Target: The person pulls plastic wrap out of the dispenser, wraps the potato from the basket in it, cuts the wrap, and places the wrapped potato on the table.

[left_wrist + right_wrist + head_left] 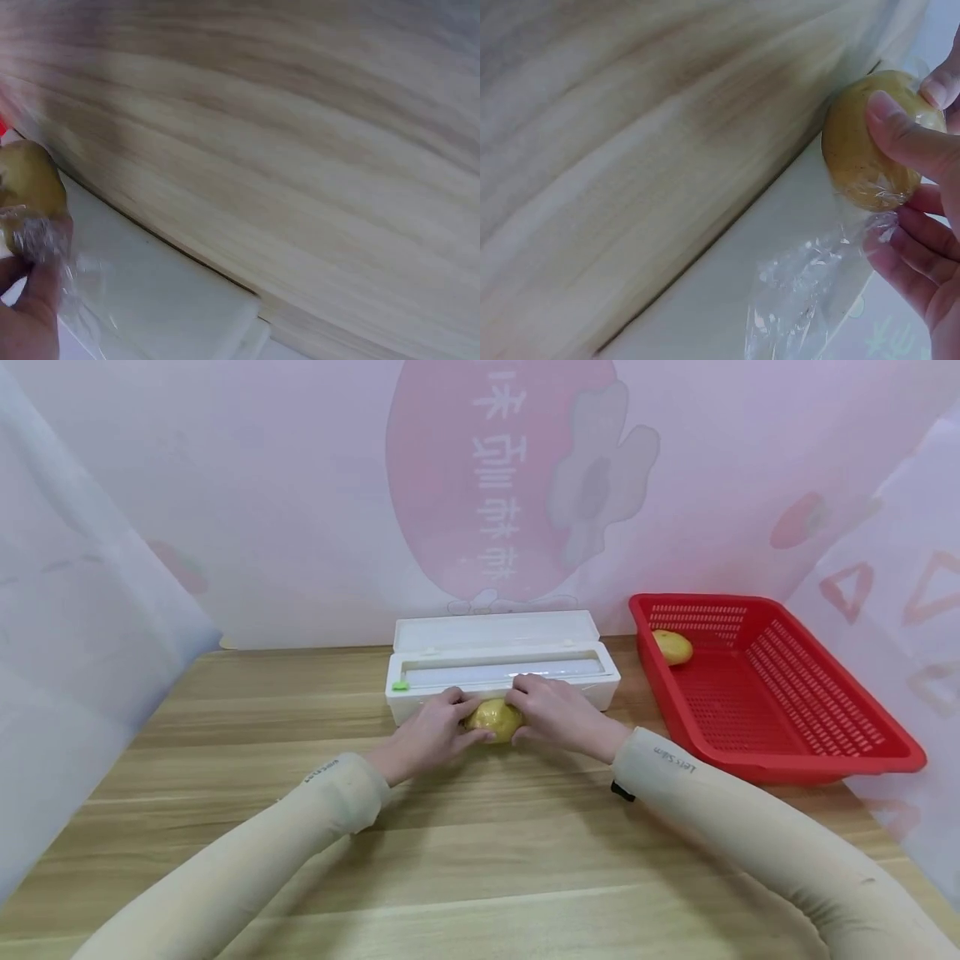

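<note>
We see both forearms reaching forward and converging, the left hand and right hand facing each other. Their fingers grip one potato from opposite ends, thumbs on the near side. It sits right between the fingers, partly covered in clear film that hangs loose beside the right fingers. From above, we read its long axis as running sideways, one end towards each hand, though the fingers partly hide both ends. Just beyond the fingers, we see an open white box on the tabletop; well to their right, a red basket holds another potato.
</note>
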